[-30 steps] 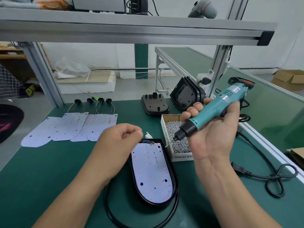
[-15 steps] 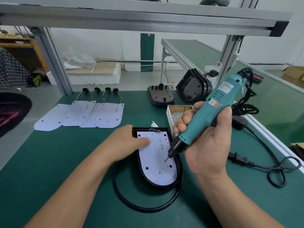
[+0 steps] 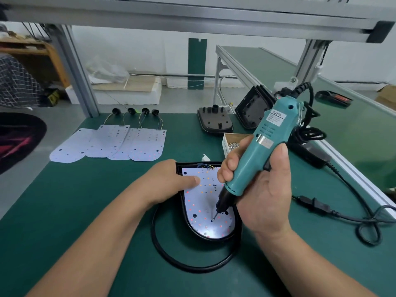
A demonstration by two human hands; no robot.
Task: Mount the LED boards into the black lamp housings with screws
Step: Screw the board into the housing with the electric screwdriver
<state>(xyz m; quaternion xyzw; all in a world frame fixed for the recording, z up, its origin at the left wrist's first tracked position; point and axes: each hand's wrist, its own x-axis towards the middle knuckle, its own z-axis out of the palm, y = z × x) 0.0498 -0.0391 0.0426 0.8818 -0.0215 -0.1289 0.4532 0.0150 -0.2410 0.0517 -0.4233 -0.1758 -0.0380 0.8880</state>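
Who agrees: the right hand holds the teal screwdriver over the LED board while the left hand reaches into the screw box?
The head view shows the left hand resting on the LED board, not in the screw box; the right hand does hold the screwdriver.

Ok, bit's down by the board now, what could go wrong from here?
1. The electric screwdriver in the right hand leans rather than stands upright, so its bit could skid across the LED board.
2. The left hand presses only the board's straight end, so the rounded end could shift in the black housing.
3. The black cable loops close round the housing and might snag the wrist.
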